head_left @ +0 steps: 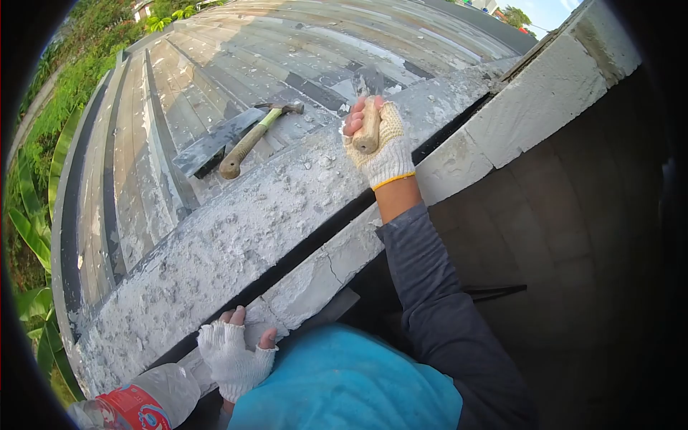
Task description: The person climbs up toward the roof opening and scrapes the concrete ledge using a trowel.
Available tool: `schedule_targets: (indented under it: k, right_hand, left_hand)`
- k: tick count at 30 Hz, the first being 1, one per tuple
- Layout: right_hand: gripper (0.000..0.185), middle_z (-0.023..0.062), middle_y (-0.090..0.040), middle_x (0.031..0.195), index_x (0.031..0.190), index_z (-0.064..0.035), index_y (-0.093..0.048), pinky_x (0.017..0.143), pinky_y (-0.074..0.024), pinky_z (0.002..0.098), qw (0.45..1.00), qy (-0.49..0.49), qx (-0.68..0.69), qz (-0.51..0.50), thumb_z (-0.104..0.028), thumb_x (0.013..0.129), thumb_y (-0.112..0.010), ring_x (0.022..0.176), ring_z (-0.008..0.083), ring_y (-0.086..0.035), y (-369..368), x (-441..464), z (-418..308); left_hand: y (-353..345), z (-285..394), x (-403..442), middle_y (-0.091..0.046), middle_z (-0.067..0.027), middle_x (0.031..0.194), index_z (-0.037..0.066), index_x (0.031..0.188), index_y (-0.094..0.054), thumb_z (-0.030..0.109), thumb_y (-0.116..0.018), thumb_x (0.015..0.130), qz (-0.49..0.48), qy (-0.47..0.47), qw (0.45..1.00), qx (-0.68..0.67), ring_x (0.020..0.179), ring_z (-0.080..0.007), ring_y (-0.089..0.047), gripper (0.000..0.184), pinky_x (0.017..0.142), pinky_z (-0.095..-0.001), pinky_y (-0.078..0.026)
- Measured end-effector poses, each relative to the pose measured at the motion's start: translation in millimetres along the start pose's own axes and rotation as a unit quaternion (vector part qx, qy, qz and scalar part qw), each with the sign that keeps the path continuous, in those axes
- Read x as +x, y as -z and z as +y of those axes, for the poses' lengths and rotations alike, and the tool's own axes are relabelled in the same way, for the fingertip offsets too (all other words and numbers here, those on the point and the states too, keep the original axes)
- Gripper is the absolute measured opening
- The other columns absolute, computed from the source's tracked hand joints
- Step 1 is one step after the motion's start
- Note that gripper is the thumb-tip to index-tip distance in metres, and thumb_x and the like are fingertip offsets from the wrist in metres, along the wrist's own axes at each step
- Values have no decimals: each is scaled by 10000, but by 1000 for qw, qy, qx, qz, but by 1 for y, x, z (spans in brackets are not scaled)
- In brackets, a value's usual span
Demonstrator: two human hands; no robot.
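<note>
My right hand (383, 147), in a cream fingerless glove with a yellow cuff edge, is closed around the wooden handle of a trowel (368, 81). Its blade points away from me over the rough grey mortar strip (265, 197) and looks blurred. My left hand (236, 356), in a white fingerless glove, rests on the block wall edge (322, 276) with thumb and fingers apart, holding nothing. Beyond the mortar a hammer (251, 141) lies on the roof, partly over a grey flat-bladed object (208, 147) whose kind I cannot make out.
A clear plastic bottle with a red label (140, 408) lies by my left hand. The ribbed metal roof (129, 179) spreads out ahead, with flaking patches. A dark gap (315, 244) runs between mortar and wall blocks. Green plants (43, 215) grow at the left, below the roof edge.
</note>
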State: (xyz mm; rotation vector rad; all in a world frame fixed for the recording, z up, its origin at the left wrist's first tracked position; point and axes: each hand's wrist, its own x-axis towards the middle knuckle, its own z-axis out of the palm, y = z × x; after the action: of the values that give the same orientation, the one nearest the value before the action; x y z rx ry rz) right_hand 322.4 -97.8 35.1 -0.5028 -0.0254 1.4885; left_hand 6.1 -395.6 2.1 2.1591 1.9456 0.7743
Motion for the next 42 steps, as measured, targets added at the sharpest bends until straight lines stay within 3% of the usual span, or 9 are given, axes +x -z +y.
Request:
schedule_targets:
  k: [15, 19, 21, 23, 25, 31, 35, 38, 42]
  right_hand:
    - [254, 56, -608, 965, 1074, -113, -533, 672, -571, 396, 981, 87, 104, 141, -296, 975, -679, 750, 228, -613, -18, -8, 10]
    - [262, 49, -610, 943, 1074, -121, -543, 673, -578, 385, 987, -124, 39, -95, -335, 989, -667, 740, 219, -612, -4, -8, 7]
    - [271, 54, -619, 857, 1002, -82, -591, 621, -546, 336, 967, 163, 89, 176, -341, 978, -668, 662, 205, -577, -13, -4, 9]
    - [272, 54, -617, 850, 991, -79, -595, 629, -556, 340, 966, 151, 102, 185, -339, 976, -670, 662, 206, -585, -22, 0, 8]
    - [262, 24, -618, 922, 1024, -157, -569, 659, -572, 381, 999, -46, 17, 9, -409, 999, -639, 732, 215, -624, -7, -1, 7]
    - [232, 55, -609, 907, 1046, -89, -574, 627, -558, 336, 972, 126, 99, 171, -291, 977, -665, 717, 196, -590, -30, -10, 5]
    - [218, 53, -619, 919, 1056, -114, -570, 662, -574, 325, 991, -38, -49, -120, -307, 996, -649, 801, 188, -653, -8, -22, 3]
    - [252, 60, -629, 906, 1052, -97, -579, 657, -575, 314, 968, 186, 78, 152, -327, 991, -660, 763, 193, -649, 5, -3, 3]
    - [237, 14, -643, 896, 995, -136, -574, 661, -573, 351, 998, -8, 17, -52, -367, 1001, -628, 706, 187, -635, 4, -13, 1]
  left_hand:
    - [-1, -3, -3, -688, -217, 1093, -28, 1182, -682, 472, -797, 809, 1, -7, 1000, -10, 1004, -412, -630, 634, 956, -520, -441]
    - [1, -2, 0, -687, -213, 1083, -24, 1176, -685, 474, -801, 805, 4, -10, 1000, 12, 989, -406, -624, 631, 935, -518, -447]
    - [2, -4, -3, -685, -212, 1079, -23, 1176, -685, 474, -803, 803, 16, -20, 1000, 17, 983, -404, -621, 632, 929, -517, -448]
    - [-2, -5, -3, -683, -213, 1082, -19, 1177, -687, 474, -804, 801, 13, -15, 1000, -4, 979, -405, -617, 631, 935, -519, -449]
    - [1, -2, -2, -683, -213, 1084, -18, 1175, -689, 477, -804, 801, -5, -10, 1000, 1, 980, -405, -617, 631, 940, -521, -449]
    - [-2, -4, 1, -684, -211, 1088, -17, 1170, -694, 483, -800, 804, 8, -7, 1000, 4, 988, -402, -620, 628, 954, -523, -445]
    - [0, -3, -1, -685, -207, 1085, -12, 1163, -694, 487, -796, 807, -5, -3, 1000, 8, 983, -400, -624, 622, 949, -523, -444]
    - [0, -3, -2, -685, -200, 1070, -7, 1152, -693, 497, -805, 795, 21, -18, 1000, 0, 968, -394, -629, 628, 934, -523, -446]
    - [0, -5, -6, -684, -193, 1054, -3, 1157, -686, 499, -814, 791, 10, -18, 1000, -4, 953, -392, -631, 634, 923, -521, -445]
